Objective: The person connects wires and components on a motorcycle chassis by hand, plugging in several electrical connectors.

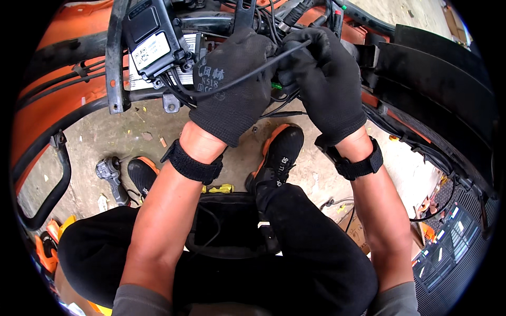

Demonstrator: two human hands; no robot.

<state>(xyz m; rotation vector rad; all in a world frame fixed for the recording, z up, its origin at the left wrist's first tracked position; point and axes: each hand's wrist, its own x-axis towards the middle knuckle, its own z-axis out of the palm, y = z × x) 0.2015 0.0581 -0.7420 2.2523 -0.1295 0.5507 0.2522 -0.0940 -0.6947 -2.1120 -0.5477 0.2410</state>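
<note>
Both my hands wear black knit gloves and meet over a bundle of black cables (pixel 271 21) on an orange and black vehicle frame. My left hand (pixel 232 84) is closed with its fingertips turned away; what they grip is hidden. Beside it, my right hand (pixel 324 79) has its fingers curled in, and what lies in them is hidden too. One thick black cable (pixel 242 79) crosses the back of my left glove and reaches the curled fingers of my right. A small green piece (pixel 275 85) shows below, between the hands. Left of them sits a black control box (pixel 153 39) with a white label.
A dark metal bar (pixel 117 58) stands left of the box. On the concrete floor lie a grey power tool (pixel 112 179) and a yellow-handled tool (pixel 219 188). A black open bag or bin (pixel 232 197) sits between my legs. Black curved panels (pixel 432 79) flank the right side.
</note>
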